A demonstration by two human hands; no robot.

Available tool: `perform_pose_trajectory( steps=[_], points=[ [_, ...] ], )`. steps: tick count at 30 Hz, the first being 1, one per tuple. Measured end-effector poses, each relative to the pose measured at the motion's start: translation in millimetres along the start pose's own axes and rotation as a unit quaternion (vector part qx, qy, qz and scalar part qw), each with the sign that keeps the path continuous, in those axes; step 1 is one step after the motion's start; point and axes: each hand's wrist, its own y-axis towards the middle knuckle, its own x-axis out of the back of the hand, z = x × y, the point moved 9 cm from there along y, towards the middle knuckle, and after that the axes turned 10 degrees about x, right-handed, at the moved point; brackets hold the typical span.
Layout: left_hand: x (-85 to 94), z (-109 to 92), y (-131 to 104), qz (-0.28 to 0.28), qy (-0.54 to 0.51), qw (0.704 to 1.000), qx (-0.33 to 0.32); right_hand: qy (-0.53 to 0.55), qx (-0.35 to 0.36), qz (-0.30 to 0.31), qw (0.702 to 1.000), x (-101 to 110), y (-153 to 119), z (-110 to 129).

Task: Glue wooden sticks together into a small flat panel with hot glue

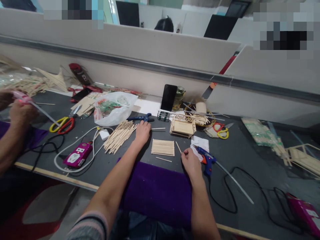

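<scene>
"Wooden panel (163, 147) first: where does it lie?"

"Flat on the dark worktop (240, 146), between the two hands, its sticks laid side by side. One loose stick (163, 159) lies just in front of it, on the near side."

"Right hand (192, 164)?"

"Just right of the panel. Fingers closed in a pinch on a thin stick (178, 147), free end pointing away from the wearer."

"Left hand (143, 132)?"

"Beside the right edge of the stick pile (119, 136), fingers bent downward. Another stick (159, 128) juts out beside them. Cannot tell whether they grip it, nor how far they are open."

"Surroundings?"

"Small wooden model (183, 127) beyond the panel, to its right. Blue glue gun (209, 159) just right of the right hand, near white paper (203, 142). Purple cloth (157, 193) at the near edge. Far left: a co-worker's hand (18, 112) on a pink glue gun (21, 96)."
</scene>
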Motion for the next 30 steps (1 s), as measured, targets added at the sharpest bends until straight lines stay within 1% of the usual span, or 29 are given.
perform_pose_trajectory(
  steps=[2, 4, 5, 8, 11, 15, 19, 21, 26, 30],
  points=[
    [6.4, -2, -12, 0.004, -0.011, 1.0, -0.007, 0.047, 0.052, -0.048, 0.996, 12, 5, 13],
    [10.2, -6, -29, 0.016, -0.034, 0.999, -0.023, 0.092, 0.118, -0.092, 0.984, 26, 9, 28],
    [11.3, -8, -38, 0.028, -0.072, 0.996, -0.035, 0.107, 0.147, -0.104, 0.978, 31, 11, 35],
    [9.4, -13, -62, 0.069, -0.171, 0.982, -0.051, 0.137, 0.198, -0.104, 0.965, 35, 13, 49],
    [5.5, -21, -79, 0.091, -0.208, 0.971, -0.074, 0.179, 0.23, -0.07, 0.954, 26, 9, 56],
    [2.7, -32, -91, 0.096, -0.207, 0.967, -0.115, 0.202, 0.238, -0.027, 0.95, 12, 1, 55],
    [3.4, -37, -96, 0.084, -0.172, 0.972, -0.136, 0.213, 0.198, 0.006, 0.957, 3, -1, 47],
    [4.1, -37, -99, 0.081, -0.162, 0.973, -0.144, 0.207, 0.194, 0.022, 0.959, 0, -1, 47],
    [3.2, -34, -104, 0.076, -0.144, 0.977, -0.139, 0.206, 0.206, 0.043, 0.956, -3, -2, 49],
    [1.3, -31, -105, 0.084, -0.166, 0.974, -0.132, 0.198, 0.228, 0.053, 0.952, -3, -3, 53]
  ],
)
